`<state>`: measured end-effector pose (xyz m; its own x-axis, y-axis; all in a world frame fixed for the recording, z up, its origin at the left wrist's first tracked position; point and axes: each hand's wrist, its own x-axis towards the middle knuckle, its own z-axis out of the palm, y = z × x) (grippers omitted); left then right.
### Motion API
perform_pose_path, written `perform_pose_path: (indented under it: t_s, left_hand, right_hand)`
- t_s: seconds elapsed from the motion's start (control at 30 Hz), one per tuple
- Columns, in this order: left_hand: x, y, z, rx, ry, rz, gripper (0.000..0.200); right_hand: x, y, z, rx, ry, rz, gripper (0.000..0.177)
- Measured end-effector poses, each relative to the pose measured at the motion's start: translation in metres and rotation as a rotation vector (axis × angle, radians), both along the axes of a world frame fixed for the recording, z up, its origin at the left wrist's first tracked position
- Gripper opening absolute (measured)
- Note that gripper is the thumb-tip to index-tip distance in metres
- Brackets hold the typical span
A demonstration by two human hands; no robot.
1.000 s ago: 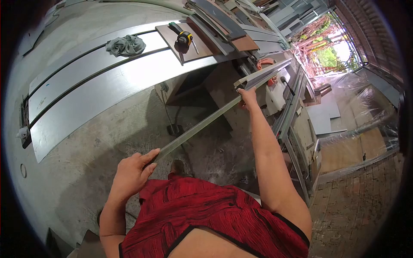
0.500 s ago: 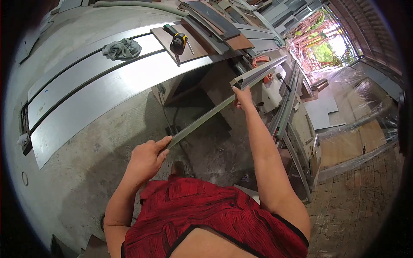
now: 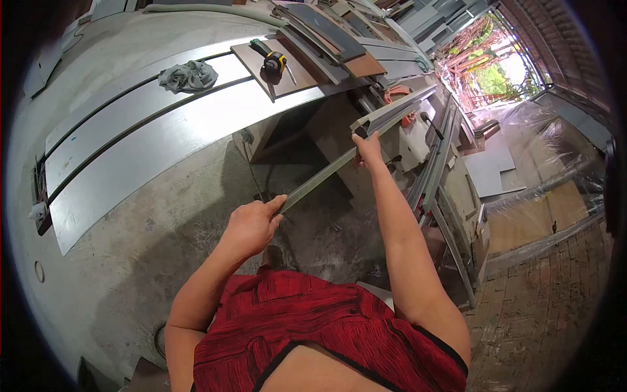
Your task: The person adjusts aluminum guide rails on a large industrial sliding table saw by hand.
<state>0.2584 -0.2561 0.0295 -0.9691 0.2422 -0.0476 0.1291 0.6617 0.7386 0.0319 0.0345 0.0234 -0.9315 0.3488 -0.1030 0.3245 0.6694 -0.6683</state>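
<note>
A long, narrow greenish-grey strip (image 3: 319, 181) runs diagonally between my two hands above the floor. My left hand (image 3: 251, 225) is closed on its lower end, thumb and fingers pinching it. Up by the mouth of a grey metal channel profile (image 3: 395, 110), my right hand (image 3: 369, 149) grips where strip and profile meet. The strip's upper part passes into or behind the profile there; my fingers hide exactly how. The profile's far end points up and right over a cluttered bench.
A long metal-topped table (image 3: 147, 140) carries a grey rag (image 3: 188, 77), a yellow-black tape measure (image 3: 274, 63) and a board (image 3: 304, 81). Stacked panels (image 3: 326, 32) lie behind. Long metal profiles (image 3: 434, 163) lean at the right, beside a hammer-like tool (image 3: 431, 124).
My left hand has moved right and upward toward my right hand. Less of the strip shows between them. My right hand and the profile have hardly moved.
</note>
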Motion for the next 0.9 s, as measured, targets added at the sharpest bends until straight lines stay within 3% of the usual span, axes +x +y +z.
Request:
perform_pose_path:
  t_s: [0.53,0.63,0.9]
  left_hand:
    - [-0.035,0.038,-0.006,0.012,0.05,-0.065,0.04]
    - [-0.039,0.042,-0.008,0.009,0.056,-0.073,0.04]
    - [-0.052,0.046,-0.011,0.023,0.097,-0.047,0.038]
  right_hand:
    - [0.002,0.004,0.001,0.057,-0.001,0.014,0.084]
    - [0.004,0.003,0.002,0.025,0.031,-0.007,0.064]
    - [0.002,0.002,-0.007,0.0,0.067,-0.013,0.062]
